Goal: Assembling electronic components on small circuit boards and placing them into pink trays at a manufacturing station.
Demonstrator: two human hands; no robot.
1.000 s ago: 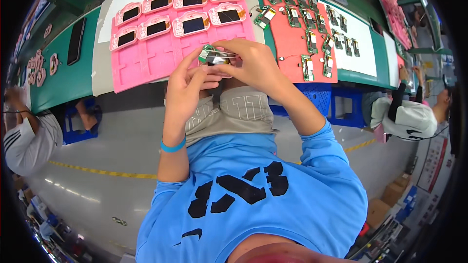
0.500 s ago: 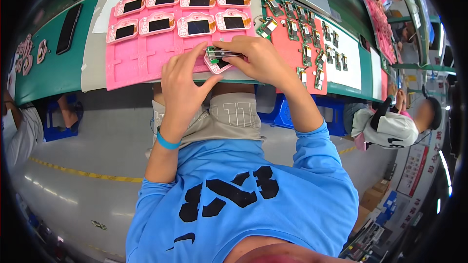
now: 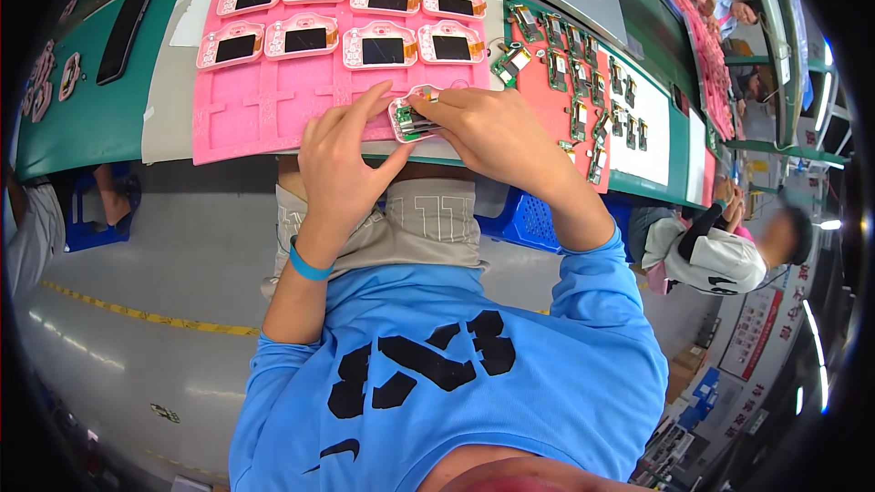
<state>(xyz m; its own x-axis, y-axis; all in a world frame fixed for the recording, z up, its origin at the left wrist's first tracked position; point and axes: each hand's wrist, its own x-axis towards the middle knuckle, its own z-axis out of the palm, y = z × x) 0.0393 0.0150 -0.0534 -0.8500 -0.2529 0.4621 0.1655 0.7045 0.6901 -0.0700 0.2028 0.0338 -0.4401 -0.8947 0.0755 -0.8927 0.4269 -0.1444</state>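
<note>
A pink game-console shell (image 3: 396, 128) lies at the near edge of the pink foam tray (image 3: 239, 114), with a green circuit board (image 3: 407, 115) lying in it. My left hand (image 3: 342, 146) is open beside the shell, thumb and fingers apart around its left end. Whether the thumb touches the rim, I cannot tell. My right hand (image 3: 488, 132) is closed on slim metal tweezers (image 3: 421, 126), which lie over the board; its fingers cover the shell's right part. Beyond my hands, two rows of pink shells with dark screens (image 3: 383, 50) sit in the tray.
Several circuit boards with parts attached (image 3: 580, 77) lie on a red sheet (image 3: 538, 109) to the right, others on a white sheet (image 3: 652, 141). A black flat device (image 3: 126, 34) and small pink parts (image 3: 69, 77) lie at left. Another person (image 3: 706, 251) sits at the right.
The circuit board has gone from above the shell down into it, covering the screen that showed before. My right hand has shifted slightly right and nearer. The whole view has turned a little.
</note>
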